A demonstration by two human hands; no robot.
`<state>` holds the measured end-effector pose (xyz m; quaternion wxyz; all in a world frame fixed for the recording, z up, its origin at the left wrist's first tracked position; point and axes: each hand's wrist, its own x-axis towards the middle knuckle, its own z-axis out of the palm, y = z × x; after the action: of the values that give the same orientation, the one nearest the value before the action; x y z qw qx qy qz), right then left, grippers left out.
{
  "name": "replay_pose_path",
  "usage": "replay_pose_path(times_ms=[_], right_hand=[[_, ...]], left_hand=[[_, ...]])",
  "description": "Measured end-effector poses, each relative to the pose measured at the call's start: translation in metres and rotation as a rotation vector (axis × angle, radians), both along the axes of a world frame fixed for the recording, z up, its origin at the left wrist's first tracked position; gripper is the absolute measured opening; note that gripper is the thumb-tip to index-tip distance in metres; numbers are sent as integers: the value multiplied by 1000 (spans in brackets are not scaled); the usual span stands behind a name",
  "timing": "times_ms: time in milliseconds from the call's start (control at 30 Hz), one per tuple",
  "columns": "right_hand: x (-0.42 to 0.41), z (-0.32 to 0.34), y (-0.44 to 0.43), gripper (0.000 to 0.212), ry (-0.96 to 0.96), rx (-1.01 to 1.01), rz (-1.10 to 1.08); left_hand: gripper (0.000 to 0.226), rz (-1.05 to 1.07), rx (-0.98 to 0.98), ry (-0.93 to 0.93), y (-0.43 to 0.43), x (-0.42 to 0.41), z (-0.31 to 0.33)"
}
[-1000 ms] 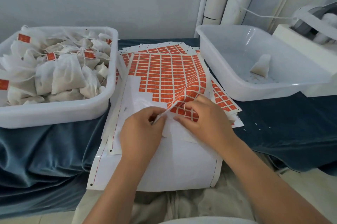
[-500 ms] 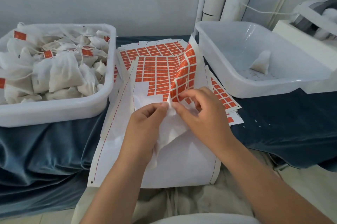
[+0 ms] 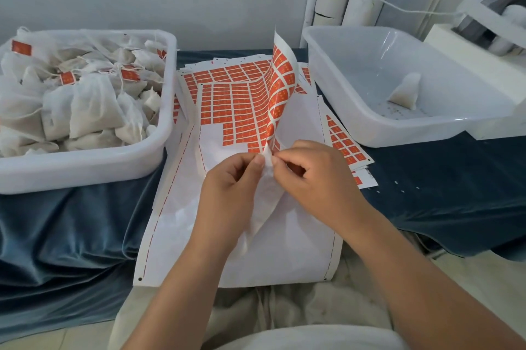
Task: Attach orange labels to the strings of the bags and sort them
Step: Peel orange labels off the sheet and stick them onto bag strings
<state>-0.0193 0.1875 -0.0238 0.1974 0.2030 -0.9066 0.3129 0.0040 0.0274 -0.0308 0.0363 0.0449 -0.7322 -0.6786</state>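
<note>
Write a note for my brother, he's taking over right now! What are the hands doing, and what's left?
The left grip pinches a white bag that hangs below it.
The right grip pinches the lifted corner of the label sheet, right beside the left pinch.
The left tub holds a heap of bags, several with orange tags.
The right tub holds one loose bag, no tag visible.
Done: the sheet's near part is already stripped.
Left: finish tagging this bag, probably drop it in the left tub, then take the loose bag.
</note>
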Motion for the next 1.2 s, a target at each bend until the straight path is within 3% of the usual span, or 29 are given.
replay_pose_path(times_ms=[233, 433, 567, 767, 900, 1033, 1200], right_hand=[[-3, 0, 3, 35, 67, -44, -31], [-11, 5, 18, 21, -128, -271, -74], [-5, 2, 4, 31, -85, -168, -35], [-7, -1, 3, 17, -238, -307, -22], [-4, 1, 0, 18, -166, -274, -58], [-2, 2, -2, 26, -95, -200, -90], [-3, -2, -1, 22, -70, -149, -102]], left_hand=[[22, 16, -51, 38, -1, -1, -6], [22, 69, -23, 24, -2, -3, -5], [23, 32, -73, 34, -2, -3, -6], [24, 10, -73, 27, -5, -4, -5], [17, 18, -12, 41, -7, -5, -5], [25, -4, -24, 71, -7, -6, -8], [11, -35, 8, 75, -5, -5, -12]])
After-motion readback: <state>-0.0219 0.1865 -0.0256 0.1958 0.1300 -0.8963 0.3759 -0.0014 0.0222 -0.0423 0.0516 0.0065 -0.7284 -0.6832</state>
